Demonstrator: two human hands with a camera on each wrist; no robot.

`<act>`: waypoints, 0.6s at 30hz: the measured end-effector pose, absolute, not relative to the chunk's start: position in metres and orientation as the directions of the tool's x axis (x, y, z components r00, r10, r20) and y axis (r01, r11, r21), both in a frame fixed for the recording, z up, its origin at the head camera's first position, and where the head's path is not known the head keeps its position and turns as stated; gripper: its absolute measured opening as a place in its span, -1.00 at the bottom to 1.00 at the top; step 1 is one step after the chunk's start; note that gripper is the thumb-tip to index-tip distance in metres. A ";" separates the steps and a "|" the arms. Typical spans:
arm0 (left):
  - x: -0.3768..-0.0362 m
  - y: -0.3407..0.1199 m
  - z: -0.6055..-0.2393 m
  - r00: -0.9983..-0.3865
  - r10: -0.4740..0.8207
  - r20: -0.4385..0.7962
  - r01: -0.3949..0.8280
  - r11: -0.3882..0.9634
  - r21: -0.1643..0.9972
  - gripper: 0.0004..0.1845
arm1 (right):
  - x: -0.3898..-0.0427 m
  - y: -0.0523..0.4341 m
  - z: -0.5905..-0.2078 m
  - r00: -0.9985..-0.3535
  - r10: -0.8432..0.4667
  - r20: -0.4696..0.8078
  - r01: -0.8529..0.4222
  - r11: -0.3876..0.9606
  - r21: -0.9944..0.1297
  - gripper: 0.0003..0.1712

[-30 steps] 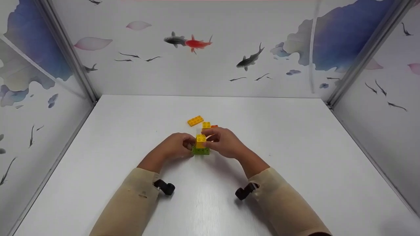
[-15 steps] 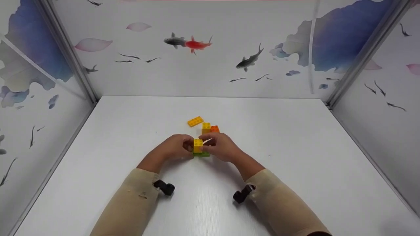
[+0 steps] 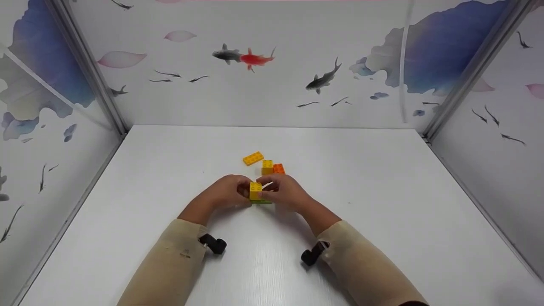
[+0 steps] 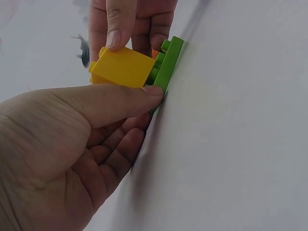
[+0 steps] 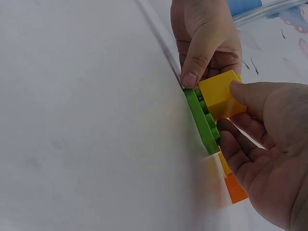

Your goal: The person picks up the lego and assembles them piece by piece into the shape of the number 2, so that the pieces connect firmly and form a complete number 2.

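Note:
On the white table (image 3: 382, 191) lies a flat green plate (image 3: 260, 201), and a yellow brick (image 3: 255, 190) sits on its studs. My left hand (image 3: 243, 194) steadies the plate: in the left wrist view its thumb tip (image 4: 153, 91) presses the green plate (image 4: 169, 61) at the edge, with fingers curled beneath. My right hand (image 3: 266, 191) pinches the yellow brick (image 5: 220, 94) between thumb and fingers and holds it down on the green plate (image 5: 202, 120). The yellow brick (image 4: 122, 67) looks seated at the plate's left end.
Just behind the hands stand another yellow brick (image 3: 267, 167) and an orange brick (image 3: 279, 168) side by side. A flat yellow brick (image 3: 253, 158) lies further back. Printed walls close the table in on three sides.
My right hand has lowered the yellow brick onto the green plate, and both hands have drawn slightly nearer. The orange brick behind is now uncovered.

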State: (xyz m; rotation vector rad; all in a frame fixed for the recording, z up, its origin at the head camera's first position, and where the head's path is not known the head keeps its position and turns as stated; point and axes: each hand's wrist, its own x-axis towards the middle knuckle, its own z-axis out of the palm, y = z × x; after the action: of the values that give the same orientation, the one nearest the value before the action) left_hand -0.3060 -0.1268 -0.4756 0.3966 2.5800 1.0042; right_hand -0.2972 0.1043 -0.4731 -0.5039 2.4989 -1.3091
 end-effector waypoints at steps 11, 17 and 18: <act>-0.306 -0.127 -0.475 -0.904 0.371 -0.212 0.123 0.701 0.703 -0.58 | -0.297 0.105 -0.473 -0.886 -0.462 -0.041 -0.246 0.542 -0.804 -0.55; -0.306 -0.130 -0.474 -0.893 0.400 -0.205 0.136 0.676 0.724 -0.58 | -0.298 0.105 -0.473 -0.878 -0.477 -0.032 -0.277 0.562 -0.779 -0.57; -0.306 -0.131 -0.474 -0.891 0.405 -0.204 0.138 0.670 0.730 -0.58 | -0.298 0.105 -0.473 -0.878 -0.477 -0.035 -0.277 0.566 -0.777 -0.57</act>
State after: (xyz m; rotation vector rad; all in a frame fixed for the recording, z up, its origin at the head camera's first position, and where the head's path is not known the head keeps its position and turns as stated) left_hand -0.3063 -0.1313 -0.4736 0.4289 2.5365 1.0667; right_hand -0.2978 0.1052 -0.4729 -0.6279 2.5595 -1.2066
